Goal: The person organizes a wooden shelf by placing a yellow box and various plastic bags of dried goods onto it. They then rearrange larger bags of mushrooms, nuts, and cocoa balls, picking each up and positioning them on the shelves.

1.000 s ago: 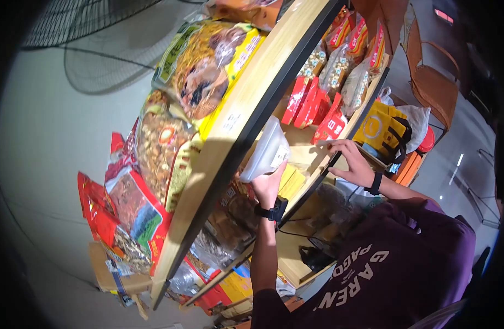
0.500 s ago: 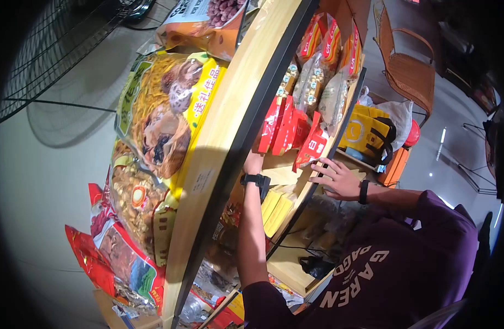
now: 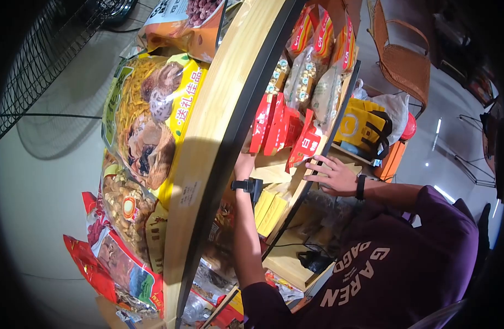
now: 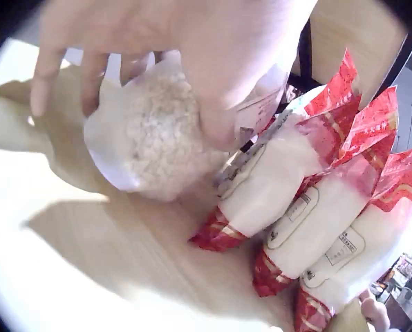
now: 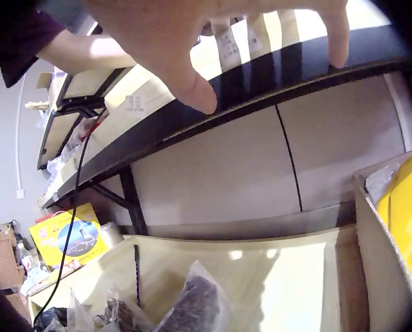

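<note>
Left hand (image 4: 164,34) grasping a clear container (image 4: 154,131) over the shelf (image 4: 130,252), beside the red-and-white bags (image 4: 275,183)

Pale lumpy contents suggest modest weight; the smooth plastic looks slippery and thin enough to flex, so best held around its sides without squeezing; right hand (image 3: 338,179) released, fingers spread at the shelf's edge

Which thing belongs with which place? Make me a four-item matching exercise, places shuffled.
Things
1. Left hand
2. Right hand
3. Yellow bag with black handles
4. Brown woven chair

Places
A. On the shiny grey floor
B. Over a clear plastic pack of white lumps
C. Beside a white plastic bag
D. At the shelf's black front edge

Pairs: 1-B, 2-D, 3-C, 4-A
</note>
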The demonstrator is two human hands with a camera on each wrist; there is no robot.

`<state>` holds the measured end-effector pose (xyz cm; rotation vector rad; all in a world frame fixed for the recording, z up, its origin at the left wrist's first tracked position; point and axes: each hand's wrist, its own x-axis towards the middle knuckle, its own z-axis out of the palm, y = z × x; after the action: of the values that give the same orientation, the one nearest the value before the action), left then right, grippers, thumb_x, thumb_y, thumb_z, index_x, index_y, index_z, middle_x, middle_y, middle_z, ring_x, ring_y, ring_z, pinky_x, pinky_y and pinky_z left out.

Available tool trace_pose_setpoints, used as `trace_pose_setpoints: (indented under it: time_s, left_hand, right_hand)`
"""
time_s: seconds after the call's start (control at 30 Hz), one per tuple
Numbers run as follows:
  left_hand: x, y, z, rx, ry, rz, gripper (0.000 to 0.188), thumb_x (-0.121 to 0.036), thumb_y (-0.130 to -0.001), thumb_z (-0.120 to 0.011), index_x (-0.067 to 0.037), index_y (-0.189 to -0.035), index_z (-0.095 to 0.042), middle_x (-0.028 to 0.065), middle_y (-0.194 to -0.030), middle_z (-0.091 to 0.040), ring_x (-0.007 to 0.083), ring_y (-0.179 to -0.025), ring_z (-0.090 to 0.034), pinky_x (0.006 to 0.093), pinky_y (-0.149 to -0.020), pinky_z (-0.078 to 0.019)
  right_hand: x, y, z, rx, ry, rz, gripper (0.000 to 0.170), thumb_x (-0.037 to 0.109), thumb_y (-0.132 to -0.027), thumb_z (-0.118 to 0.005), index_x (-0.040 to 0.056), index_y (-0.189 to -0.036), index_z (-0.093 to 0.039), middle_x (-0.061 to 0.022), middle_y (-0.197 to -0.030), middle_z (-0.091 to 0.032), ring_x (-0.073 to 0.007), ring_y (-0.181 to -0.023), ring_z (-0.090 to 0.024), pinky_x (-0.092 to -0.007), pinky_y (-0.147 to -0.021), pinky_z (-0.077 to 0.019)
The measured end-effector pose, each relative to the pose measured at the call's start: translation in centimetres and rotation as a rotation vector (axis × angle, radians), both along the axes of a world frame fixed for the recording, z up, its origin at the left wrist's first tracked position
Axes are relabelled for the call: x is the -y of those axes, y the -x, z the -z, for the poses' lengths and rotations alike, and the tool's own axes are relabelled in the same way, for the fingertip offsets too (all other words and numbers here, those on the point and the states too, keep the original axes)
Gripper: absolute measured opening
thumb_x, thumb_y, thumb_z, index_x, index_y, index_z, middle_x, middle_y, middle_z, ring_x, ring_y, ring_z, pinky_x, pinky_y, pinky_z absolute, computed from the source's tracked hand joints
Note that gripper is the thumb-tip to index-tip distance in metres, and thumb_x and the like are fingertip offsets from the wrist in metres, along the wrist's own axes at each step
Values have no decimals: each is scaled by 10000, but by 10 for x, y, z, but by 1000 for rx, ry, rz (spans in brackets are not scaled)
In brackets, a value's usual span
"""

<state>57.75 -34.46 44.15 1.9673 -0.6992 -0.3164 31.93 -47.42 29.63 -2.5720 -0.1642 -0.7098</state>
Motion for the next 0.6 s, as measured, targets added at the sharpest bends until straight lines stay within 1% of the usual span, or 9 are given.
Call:
trace_pose_setpoints:
  time_s: [0.03,0.13,0.2,0.27,0.33,0.4,0.47,0.5,0.6]
  left_hand:
    - [-8,-2,0,7,-61,0,553,-149,-820,-809,28,-1256,-518,150,-1251,-614,250,-1165,-584,370,-1022,-431]
    - [-43,-27,24,66,-222,-34,503,-174,-811,-829,41,-1215,-620,129,-1182,-685,204,-1067,-644,345,-949,-472]
    - [-63,-43,41,56,-231,-4,443,-241,-835,-815,33,-1156,-677,103,-1114,-718,168,-959,-682,338,-827,-524]
    - [-52,-16,15,-105,-279,-191,411,-250,-823,-826,19,-1106,-699,84,-1023,-727,153,-891,-687,320,-769,-548]
    - [-48,-13,13,-260,-171,-249,351,-159,-810,-844,-12,-1097,-708,53,-996,-719,126,-884,-687,287,-712,-582]
    - [-47,-15,20,-238,-215,-207,365,-282,-847,-786,26,-1031,-718,85,-948,-730,165,-838,-681,329,-739,-541]
    - [-42,-26,32,-209,-262,-184,350,-268,-859,-771,26,-1038,-711,83,-972,-725,175,-855,-681,347,-760,-547]
    - [-38,-39,44,-189,-285,-181,315,-194,-851,-786,7,-1078,-699,65,-1019,-715,165,-896,-683,344,-766,-573]
    - [-24,-67,75,7,-204,-56,265,-105,-866,-759,6,-1094,-682,52,-1045,-712,142,-959,-664,332,-788,-565]
  right_hand:
    - [-1,-1,0,14,-4,4,757,182,-755,-723,336,-1452,-469,-6,-1572,-392,-294,-1456,-353,-486,-1017,-466]
    - [-5,-4,5,48,-16,23,749,182,-750,-731,328,-1440,-482,-13,-1569,-393,-307,-1452,-355,-488,-1015,-467]
    - [-6,-4,7,32,-27,15,735,185,-751,-737,320,-1431,-494,-25,-1564,-399,-328,-1445,-358,-491,-1007,-468]
    - [-6,-4,6,20,-25,14,732,186,-751,-739,317,-1429,-496,-28,-1563,-400,-335,-1442,-361,-492,-1000,-469]
    - [-7,-6,7,32,-35,12,731,187,-749,-740,314,-1426,-497,-31,-1563,-399,-342,-1441,-360,-493,-987,-472]
    - [-8,-6,10,41,-39,11,728,187,-748,-739,312,-1424,-498,-33,-1561,-400,-347,-1439,-361,-492,-975,-474]
    - [-9,-7,12,52,-36,16,724,187,-749,-737,311,-1421,-497,-35,-1560,-401,-352,-1437,-363,-490,-963,-477]
    - [-9,-8,13,46,-33,13,717,185,-753,-732,311,-1420,-498,-36,-1557,-403,-351,-1436,-364,-488,-960,-477]
    - [-8,-8,12,40,-19,17,701,177,-765,-717,313,-1418,-499,-36,-1551,-410,-347,-1434,-369,-483,-955,-479]
